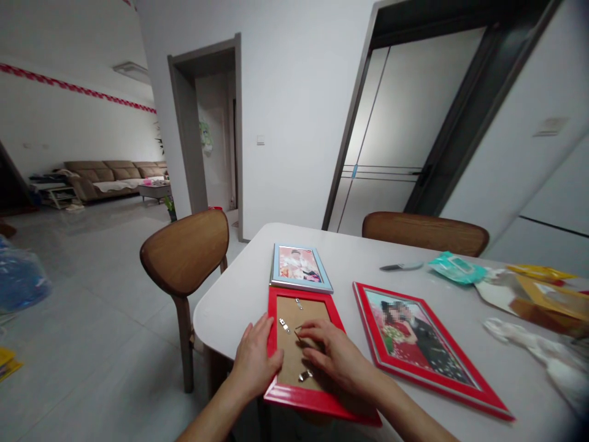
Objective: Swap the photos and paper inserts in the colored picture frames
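A red picture frame (pixel 272 350) lies face down near the table's front edge, its brown backing board (pixel 288 353) showing. Small metal clips (pixel 284 325) are on the board. My left hand (pixel 253 356) grips the frame's left side, with the thumb over the rim. Over the middle of the board, my right hand (pixel 334 353) is curved, thumb and fingers apart. Its fingertips touch a thin dark metal piece (pixel 297 334) whose kind I cannot make out. Beyond the red frame's far edge lies a light blue picture frame (pixel 301 268), face up with a photo.
Another red picture frame (pixel 375 331) lies face up to the right on the white table (pixel 343 245). Behind it are a knife (pixel 400 267), a teal wipes pack (pixel 457 268), and an open cardboard box (pixel 547 304). Wooden chairs (pixel 188 252) stand at the left and the far side.
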